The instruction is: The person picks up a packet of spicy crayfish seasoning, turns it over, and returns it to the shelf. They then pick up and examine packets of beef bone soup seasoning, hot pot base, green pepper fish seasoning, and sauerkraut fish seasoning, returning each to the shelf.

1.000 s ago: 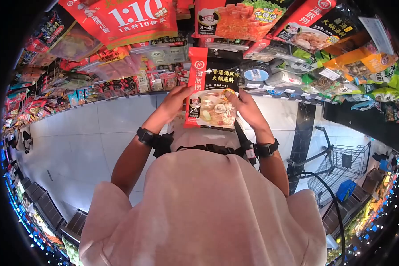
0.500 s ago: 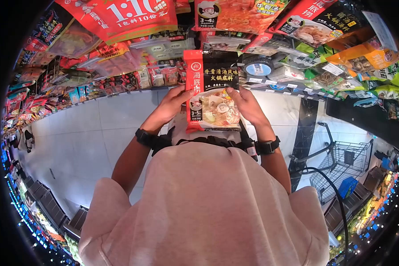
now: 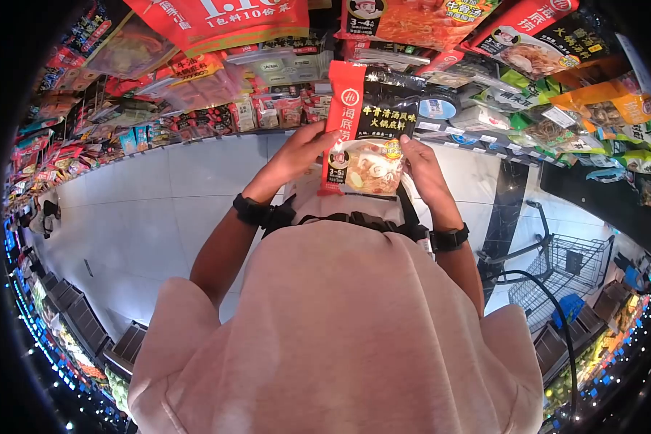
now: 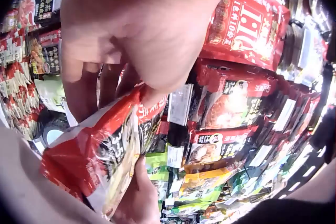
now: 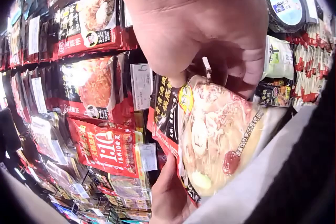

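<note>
A red and black food packet point(image 3: 372, 137) with a picture of a soup bowl is held upright before the person's waist, its printed front up toward the head camera. The left hand point(image 3: 300, 153) grips its left edge, thumb on the front and fingers behind. On the opposite edge the right hand point(image 3: 425, 170) pinches it the same way. In the left wrist view the left hand point(image 4: 139, 29) curls over the packet point(image 4: 105, 150); in the right wrist view the right hand point(image 5: 205, 29) does so over the packet point(image 5: 215, 134).
Shelves ahead carry many packets, among them a large red bag point(image 3: 231, 25), an orange bag point(image 3: 607, 101) and a round tub point(image 3: 437, 108). A wire shopping cart point(image 3: 568, 264) stands at the right on the tiled floor point(image 3: 137, 217). Crates point(image 3: 79, 318) line the lower left.
Both hands and the packet have shifted slightly right and up in the head view. The packet was tilted back a second ago and then turned its front more squarely to the camera.
</note>
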Demonstrator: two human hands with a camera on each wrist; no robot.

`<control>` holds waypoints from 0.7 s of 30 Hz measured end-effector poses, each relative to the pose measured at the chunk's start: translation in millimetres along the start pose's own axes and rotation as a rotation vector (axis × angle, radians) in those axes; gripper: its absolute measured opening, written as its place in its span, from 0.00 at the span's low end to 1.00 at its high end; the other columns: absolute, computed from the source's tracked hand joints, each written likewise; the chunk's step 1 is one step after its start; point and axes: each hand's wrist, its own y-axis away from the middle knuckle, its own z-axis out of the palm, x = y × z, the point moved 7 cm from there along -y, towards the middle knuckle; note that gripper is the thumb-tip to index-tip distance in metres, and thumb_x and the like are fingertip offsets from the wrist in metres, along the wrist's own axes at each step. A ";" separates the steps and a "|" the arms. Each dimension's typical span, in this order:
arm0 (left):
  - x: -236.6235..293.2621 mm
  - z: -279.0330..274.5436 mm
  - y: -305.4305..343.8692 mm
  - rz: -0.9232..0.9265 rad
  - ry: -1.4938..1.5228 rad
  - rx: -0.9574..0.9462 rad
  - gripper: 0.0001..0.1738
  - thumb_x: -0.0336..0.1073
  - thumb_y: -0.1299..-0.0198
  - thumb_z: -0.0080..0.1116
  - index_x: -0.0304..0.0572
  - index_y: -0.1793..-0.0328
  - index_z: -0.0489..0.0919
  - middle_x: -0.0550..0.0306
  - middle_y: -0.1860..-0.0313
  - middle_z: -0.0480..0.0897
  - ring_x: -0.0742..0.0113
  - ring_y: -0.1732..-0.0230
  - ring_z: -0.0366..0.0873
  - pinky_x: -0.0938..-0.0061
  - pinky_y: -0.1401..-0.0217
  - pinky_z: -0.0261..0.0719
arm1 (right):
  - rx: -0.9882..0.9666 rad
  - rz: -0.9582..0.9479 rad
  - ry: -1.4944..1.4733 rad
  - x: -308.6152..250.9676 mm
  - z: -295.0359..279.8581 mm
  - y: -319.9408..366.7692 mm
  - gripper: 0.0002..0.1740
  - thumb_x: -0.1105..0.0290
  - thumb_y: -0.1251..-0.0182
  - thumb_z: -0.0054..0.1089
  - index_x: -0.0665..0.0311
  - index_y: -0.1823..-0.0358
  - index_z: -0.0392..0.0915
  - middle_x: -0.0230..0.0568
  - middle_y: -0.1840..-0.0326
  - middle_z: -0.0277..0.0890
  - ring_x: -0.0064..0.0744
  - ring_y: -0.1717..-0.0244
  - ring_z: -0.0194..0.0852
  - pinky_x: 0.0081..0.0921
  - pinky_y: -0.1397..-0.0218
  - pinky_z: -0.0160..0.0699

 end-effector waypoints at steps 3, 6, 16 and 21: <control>-4.8 -2.4 -8.8 -0.042 0.024 0.015 0.20 0.49 0.28 0.50 0.43 0.41 0.76 0.66 0.53 0.80 0.83 0.55 0.76 0.81 0.58 0.78 | 0.040 -0.031 -0.062 7.9 -5.8 -11.6 0.24 0.53 0.24 0.48 0.70 0.56 0.78 0.32 0.63 0.79 0.16 0.65 0.73 0.18 0.60 0.72; 0.7 2.6 -11.0 -0.051 0.077 0.042 0.20 0.47 0.29 0.51 0.39 0.43 0.77 0.66 0.58 0.81 0.82 0.58 0.75 0.82 0.60 0.76 | 0.010 0.015 0.023 -1.6 -10.5 -12.5 0.23 0.54 0.24 0.49 0.70 0.57 0.79 0.31 0.66 0.79 0.15 0.67 0.73 0.17 0.64 0.70; 13.3 4.1 -14.9 -0.087 -0.006 -0.003 0.21 0.48 0.29 0.49 0.39 0.42 0.76 0.66 0.59 0.79 0.81 0.61 0.75 0.80 0.63 0.77 | 0.183 0.038 0.085 -18.9 -3.5 0.0 0.24 0.54 0.25 0.50 0.68 0.43 0.74 0.32 0.56 0.78 0.19 0.58 0.71 0.20 0.55 0.70; 19.2 0.2 -18.8 -0.078 0.010 -0.001 0.21 0.47 0.29 0.49 0.38 0.42 0.76 0.67 0.62 0.78 0.82 0.61 0.74 0.81 0.64 0.76 | 0.119 0.131 0.102 -13.0 -8.5 -12.7 0.26 0.51 0.26 0.49 0.67 0.42 0.73 0.36 0.52 0.78 0.23 0.51 0.72 0.22 0.49 0.71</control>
